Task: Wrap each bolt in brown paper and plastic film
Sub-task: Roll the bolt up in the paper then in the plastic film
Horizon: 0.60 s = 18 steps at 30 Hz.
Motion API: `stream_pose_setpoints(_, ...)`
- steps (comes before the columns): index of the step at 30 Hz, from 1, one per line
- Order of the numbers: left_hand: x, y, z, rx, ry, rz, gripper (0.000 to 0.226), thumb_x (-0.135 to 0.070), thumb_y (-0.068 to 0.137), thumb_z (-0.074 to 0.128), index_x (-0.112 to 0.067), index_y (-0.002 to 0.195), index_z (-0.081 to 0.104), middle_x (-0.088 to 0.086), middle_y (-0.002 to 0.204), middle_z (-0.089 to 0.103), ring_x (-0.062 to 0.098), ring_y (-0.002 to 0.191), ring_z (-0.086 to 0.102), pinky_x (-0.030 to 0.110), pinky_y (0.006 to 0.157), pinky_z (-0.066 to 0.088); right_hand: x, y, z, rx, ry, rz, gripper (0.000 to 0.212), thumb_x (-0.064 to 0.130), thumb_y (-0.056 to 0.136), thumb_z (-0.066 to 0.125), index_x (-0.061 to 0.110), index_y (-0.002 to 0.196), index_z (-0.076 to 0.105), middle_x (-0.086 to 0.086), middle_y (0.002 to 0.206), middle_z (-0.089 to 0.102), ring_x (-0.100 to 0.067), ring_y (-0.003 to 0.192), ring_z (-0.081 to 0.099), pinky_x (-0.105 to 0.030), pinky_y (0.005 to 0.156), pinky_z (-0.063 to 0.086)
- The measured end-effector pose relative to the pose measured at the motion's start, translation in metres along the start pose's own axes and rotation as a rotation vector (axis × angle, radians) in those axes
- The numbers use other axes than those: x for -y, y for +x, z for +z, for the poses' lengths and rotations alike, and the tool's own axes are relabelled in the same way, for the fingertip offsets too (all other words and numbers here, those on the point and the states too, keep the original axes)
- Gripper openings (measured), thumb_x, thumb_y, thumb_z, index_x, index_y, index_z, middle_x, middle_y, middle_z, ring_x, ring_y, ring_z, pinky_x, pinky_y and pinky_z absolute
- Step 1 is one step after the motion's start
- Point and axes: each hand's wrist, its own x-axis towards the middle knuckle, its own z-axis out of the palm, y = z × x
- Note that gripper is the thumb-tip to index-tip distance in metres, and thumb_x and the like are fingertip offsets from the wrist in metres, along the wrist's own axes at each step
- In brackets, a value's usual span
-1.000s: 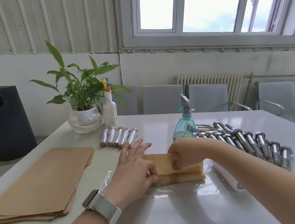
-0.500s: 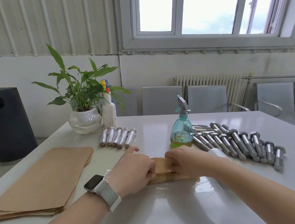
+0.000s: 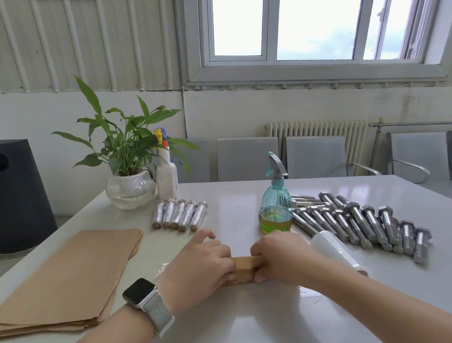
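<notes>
While hands (image 3: 200, 265) occupied: spray bottle (image 3: 275, 205) beside bolts (image 3: 358, 223).

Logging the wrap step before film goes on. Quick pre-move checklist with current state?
1. Both hands on the paper roll: ok, left hand and right hand grip its ends.
2. Bolt fully covered: cannot tell, hands hide the ends.
3. Plastic film under the roll: ok, sheen shows on the table.
4. Film roll within reach: ok, beside the right forearm.
5. Bare bolts left: ok, a pile lies to the right.
</notes>
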Motion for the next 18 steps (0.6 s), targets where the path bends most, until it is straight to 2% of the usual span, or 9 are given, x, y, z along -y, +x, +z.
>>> stream_pose_setpoints(2, -0.002, -0.002, 0.001, -0.095, -0.014, 0.014, 0.004, -0.031, 0.086, 0.064, -0.031, 0.085, 0.068, -0.012, 0.064, 0.057, 0.01, 0.061, 0.057, 0.03, 0.091, 0.035, 0.002, -0.005, 0.0, -0.017, -0.011, 0.004, 0.024, 0.039, 0.083, 0.07, 0.026, 0.079, 0.05, 0.006, 0.064, 0.042, -0.024, 0.074, 0.045, -0.032, 0.05, 0.021)
stream_pose_setpoints(3, -0.004, -0.004, 0.001, -0.116, -0.022, 0.004, 0.009, -0.029, 0.087, 0.062, -0.03, 0.096, 0.064, -0.011, 0.063, 0.056, 0.011, 0.06, 0.057, 0.03, 0.092, 0.035, 0.004, -0.007, -0.001, -0.026, -0.026, -0.001, 0.02, 0.039, 0.085, 0.068, 0.024, 0.082, 0.054, 0.005, 0.069, 0.05, -0.026, 0.076, 0.049, -0.033, 0.053, 0.022)
stream_pose_setpoints(5, -0.007, -0.006, 0.003, -0.112, -0.064, -0.048, 0.039, -0.026, 0.083, 0.069, -0.028, 0.117, 0.051, -0.011, 0.063, 0.059, 0.011, 0.062, 0.059, 0.03, 0.096, 0.034, 0.006, -0.01, 0.001, -0.05, -0.044, -0.006, 0.018, 0.038, 0.089, 0.064, 0.021, 0.093, 0.063, -0.002, 0.087, 0.065, -0.028, 0.083, 0.054, -0.032, 0.062, 0.023)
stream_pose_setpoints(7, -0.008, -0.005, 0.003, -0.102, -0.074, -0.118, 0.056, -0.027, 0.077, 0.079, -0.025, 0.126, 0.052, -0.012, 0.064, 0.065, 0.01, 0.064, 0.063, 0.029, 0.098, 0.033, 0.01, -0.013, 0.002, -0.076, -0.04, -0.012, 0.017, 0.037, 0.092, 0.06, 0.022, 0.099, 0.064, -0.003, 0.096, 0.067, -0.026, 0.081, 0.05, -0.032, 0.067, 0.022)
stream_pose_setpoints(10, -0.009, -0.001, -0.004, -0.106, -0.07, -0.11, 0.016, -0.038, 0.076, 0.077, -0.027, 0.085, 0.07, -0.013, 0.063, 0.067, 0.008, 0.062, 0.063, 0.029, 0.095, 0.031, 0.011, -0.017, 0.005, -0.105, -0.054, -0.019, 0.017, 0.036, 0.095, 0.054, 0.023, 0.101, 0.064, 0.0, 0.101, 0.067, -0.024, 0.091, 0.058, -0.032, 0.074, 0.029)
stream_pose_setpoints(12, -0.01, 0.005, -0.01, 0.056, -0.158, -0.22, 0.04, -0.062, 0.084, 0.052, -0.026, 0.075, 0.066, -0.012, 0.068, 0.068, 0.004, 0.068, 0.061, 0.025, 0.102, 0.021, 0.014, -0.023, 0.008, -0.196, -0.104, -0.058, 0.014, 0.035, 0.092, 0.058, 0.025, 0.096, 0.067, 0.003, 0.093, 0.068, -0.021, 0.086, 0.063, -0.031, 0.077, 0.035)
stream_pose_setpoints(14, -0.01, 0.015, -0.014, 0.204, -0.318, -0.379, 0.066, -0.073, 0.089, 0.026, -0.023, 0.07, 0.064, -0.008, 0.07, 0.068, 0.002, 0.076, 0.057, 0.022, 0.104, 0.014, 0.018, -0.029, 0.014, -0.302, -0.23, -0.061, 0.017, 0.035, 0.069, 0.079, 0.026, 0.065, 0.065, 0.006, 0.061, 0.062, -0.013, 0.054, 0.059, -0.026, 0.059, 0.039)
stream_pose_setpoints(16, -0.004, 0.028, -0.012, 0.296, -0.361, -0.471, 0.065, -0.06, 0.099, 0.024, -0.022, 0.07, 0.069, -0.004, 0.078, 0.072, 0.009, 0.086, 0.059, 0.026, 0.099, 0.021, 0.022, -0.034, 0.018, -0.317, -0.282, -0.065, 0.033, 0.027, 0.047, 0.088, 0.027, 0.048, 0.055, 0.007, 0.044, 0.049, -0.011, 0.036, 0.047, -0.022, 0.047, 0.036)
stream_pose_setpoints(18, 0.0, 0.041, -0.013, 0.372, -0.319, -0.487, 0.049, -0.048, 0.099, 0.04, -0.022, 0.069, 0.069, -0.004, 0.079, 0.072, 0.016, 0.085, 0.063, 0.032, 0.094, 0.032, 0.024, -0.037, 0.024, -0.321, -0.31, -0.055, 0.037, 0.022, 0.038, 0.088, 0.026, 0.047, 0.052, 0.007, 0.043, 0.046, -0.013, 0.036, 0.046, -0.022, 0.047, 0.035)
